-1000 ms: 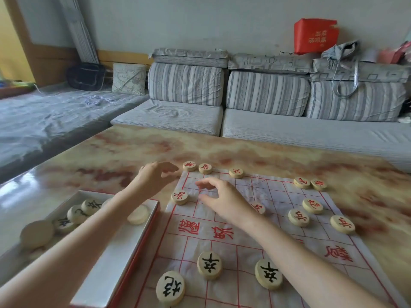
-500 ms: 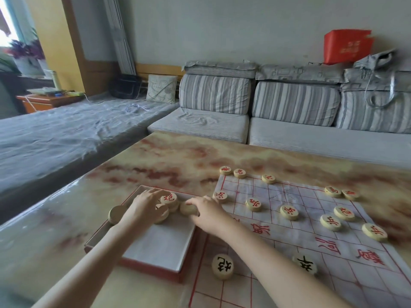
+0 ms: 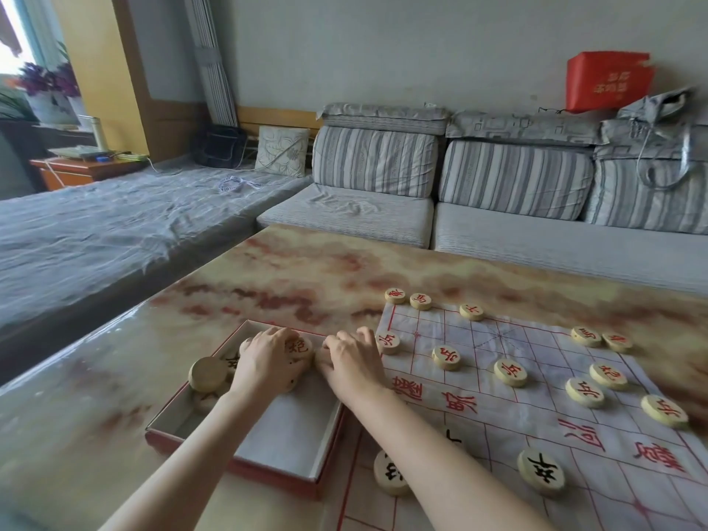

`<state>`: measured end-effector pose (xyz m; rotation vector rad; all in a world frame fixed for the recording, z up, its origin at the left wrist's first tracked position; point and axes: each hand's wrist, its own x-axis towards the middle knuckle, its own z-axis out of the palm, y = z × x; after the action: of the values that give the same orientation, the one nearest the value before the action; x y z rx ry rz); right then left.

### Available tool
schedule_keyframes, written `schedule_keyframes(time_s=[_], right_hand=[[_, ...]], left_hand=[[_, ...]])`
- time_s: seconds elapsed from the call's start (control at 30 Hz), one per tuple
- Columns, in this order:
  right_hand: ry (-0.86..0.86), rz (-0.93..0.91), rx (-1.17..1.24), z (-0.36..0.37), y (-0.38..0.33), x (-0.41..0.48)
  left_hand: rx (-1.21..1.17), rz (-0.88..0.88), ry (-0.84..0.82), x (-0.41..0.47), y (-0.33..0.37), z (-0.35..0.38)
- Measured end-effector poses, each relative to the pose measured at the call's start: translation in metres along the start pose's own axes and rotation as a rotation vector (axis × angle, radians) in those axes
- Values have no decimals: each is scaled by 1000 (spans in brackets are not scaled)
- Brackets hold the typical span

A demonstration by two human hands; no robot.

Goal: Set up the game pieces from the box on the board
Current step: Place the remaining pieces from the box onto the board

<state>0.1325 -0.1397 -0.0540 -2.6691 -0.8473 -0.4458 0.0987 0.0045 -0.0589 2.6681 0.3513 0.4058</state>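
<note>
A shallow red-edged box (image 3: pixel 237 463) sits left of the red-lined board (image 3: pixel 536 412). At its far end lie several round wooden pieces, among them a blank-faced disc (image 3: pixel 208 374) and a red-lettered piece (image 3: pixel 299 346). My left hand (image 3: pixel 264 364) covers this pile, fingers curled down onto a piece that the palm mostly hides. My right hand (image 3: pixel 350 364) reaches over the box's right wall, its fingertips pinching a pale piece (image 3: pixel 321 357). Red-lettered pieces (image 3: pixel 446 357) stand on the board's far half and black-lettered pieces (image 3: pixel 541 471) on the near half.
The board and box lie on a glossy marbled table (image 3: pixel 306 270). A grey striped sofa (image 3: pixel 498 224) runs behind the table, and a covered bed (image 3: pixel 95 231) lies to the left. The near half of the box floor (image 3: pixel 291 427) is bare white.
Both hands left the far-left corner of the board and moved left into the box, onto the pile of pieces. The view turned left with them.
</note>
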Motion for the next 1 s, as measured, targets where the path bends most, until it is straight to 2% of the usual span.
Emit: schedule_keyframes(time_s=[0.1, 0.27, 0.37, 0.47, 0.6, 0.77, 1.0], right_hand=[[30, 9, 26, -2, 2, -5], [-73, 102, 119, 0, 11, -12], [-135, 88, 37, 4, 7, -12], [-275, 91, -20, 3, 2, -15], [-355, 95, 101, -5, 2, -17], [-348, 104, 173, -7, -2, -20], [-214, 205, 373, -17, -5, -25]], left_hand=[[-78, 6, -2, -7, -5, -2], [-55, 60, -10, -24, -11, -4], [-60, 85, 4, -33, -12, -6], [-88, 76, 1, -39, -11, -9], [-119, 56, -9, -42, -11, -11], [-215, 16, 15, -46, -12, -11], [-304, 45, 50, -46, -9, -16]])
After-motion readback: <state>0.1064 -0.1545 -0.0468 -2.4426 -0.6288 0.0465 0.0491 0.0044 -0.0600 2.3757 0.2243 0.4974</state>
